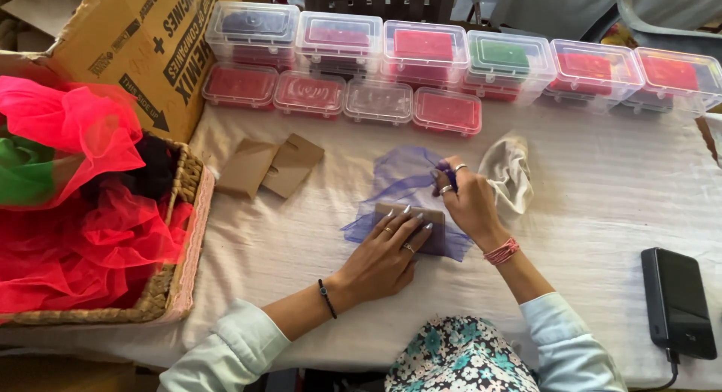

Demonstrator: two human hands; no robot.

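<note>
A sheer purple net cloth (402,183) lies spread on the white table cover (602,196). A small brown card piece (435,215) rests on its near part. My left hand (383,253) lies flat on the card, fingers spread, pressing it down. My right hand (468,200) pinches a gathered bit of the purple net just right of the card. Two more brown card pieces (271,166) lie to the left. A crumpled cream cloth (508,174) sits right of my right hand.
Clear plastic boxes (421,57) with red, green and dark contents line the far side. A woven basket (180,234) full of pink and red net stands at left, beside a cardboard box (135,46). A black phone (679,302) with a cable lies at the right edge.
</note>
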